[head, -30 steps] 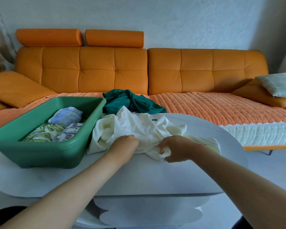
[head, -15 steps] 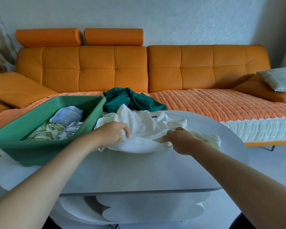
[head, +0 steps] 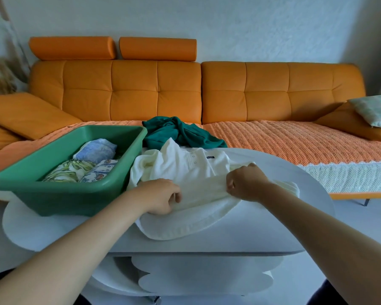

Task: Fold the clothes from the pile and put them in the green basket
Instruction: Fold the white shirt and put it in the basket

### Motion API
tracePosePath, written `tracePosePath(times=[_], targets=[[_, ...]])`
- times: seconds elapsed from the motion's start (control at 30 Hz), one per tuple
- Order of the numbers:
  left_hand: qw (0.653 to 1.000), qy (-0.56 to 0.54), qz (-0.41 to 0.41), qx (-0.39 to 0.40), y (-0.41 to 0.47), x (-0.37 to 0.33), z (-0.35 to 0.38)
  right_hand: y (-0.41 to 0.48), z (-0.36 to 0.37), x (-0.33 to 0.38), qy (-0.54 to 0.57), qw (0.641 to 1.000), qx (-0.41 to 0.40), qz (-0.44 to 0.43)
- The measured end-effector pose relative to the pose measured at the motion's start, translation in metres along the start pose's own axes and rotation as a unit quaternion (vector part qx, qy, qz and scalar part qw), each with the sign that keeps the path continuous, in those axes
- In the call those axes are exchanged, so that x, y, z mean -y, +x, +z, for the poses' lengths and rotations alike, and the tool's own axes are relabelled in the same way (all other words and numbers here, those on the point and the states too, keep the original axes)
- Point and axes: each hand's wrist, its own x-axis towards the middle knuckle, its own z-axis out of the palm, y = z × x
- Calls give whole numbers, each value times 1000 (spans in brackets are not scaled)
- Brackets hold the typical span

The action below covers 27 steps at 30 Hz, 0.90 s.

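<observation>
Orange sofa [head: 141,93] behind, white table [head: 273,227] in front: left hand [head: 163,195] and right hand [head: 244,183] each pinch the cream polo shirt [head: 185,164], half spread at the table's middle. At the left edge, the green basket [head: 59,190] holds three folded pieces [head: 95,150]. A dark green garment [head: 180,133] waits beyond the far edge, so two items seem left.

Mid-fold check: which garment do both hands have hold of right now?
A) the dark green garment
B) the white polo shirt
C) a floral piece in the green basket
B: the left hand and the right hand both grip the white polo shirt on the table, while the dark green garment lies untouched behind it.
</observation>
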Motion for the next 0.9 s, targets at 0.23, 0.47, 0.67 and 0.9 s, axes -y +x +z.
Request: tracePosePath(times=[0.23,0.47,0.67,0.9], targets=[[992,64,16,-109,21,7,25,3,20,14,-20,999,16,-22],[966,-157,-59,-199,27,9,22,4,22,11,-28,1000,-2,7],[904,-359,-53,-227,28,-12,-1,3,26,32,58,994,-93,-5],[945,-314,76,-45,15,-19,-11,-6,7,13,88,993,-63,-40]])
